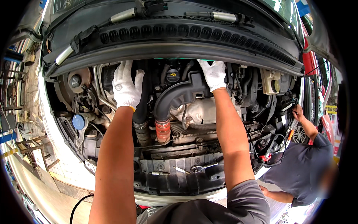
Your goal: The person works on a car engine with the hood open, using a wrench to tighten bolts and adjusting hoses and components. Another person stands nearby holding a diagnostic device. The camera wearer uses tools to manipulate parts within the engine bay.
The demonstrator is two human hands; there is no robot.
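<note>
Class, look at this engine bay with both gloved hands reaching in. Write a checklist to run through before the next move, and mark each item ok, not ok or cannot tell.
1. Left hand gloved and flat on the engine top: ok.
2. Right hand gloved, at the back behind the black intake duct: ok.
3. What the right fingers grip: cannot tell, they are hidden.
4. Loose ratchet and spark plug lying on the front panel, free to slip: not ok.
5. Oil cap seated: ok.
6. Co-worker's hand at the bay's right edge, apart from both hands: ok.
</note>
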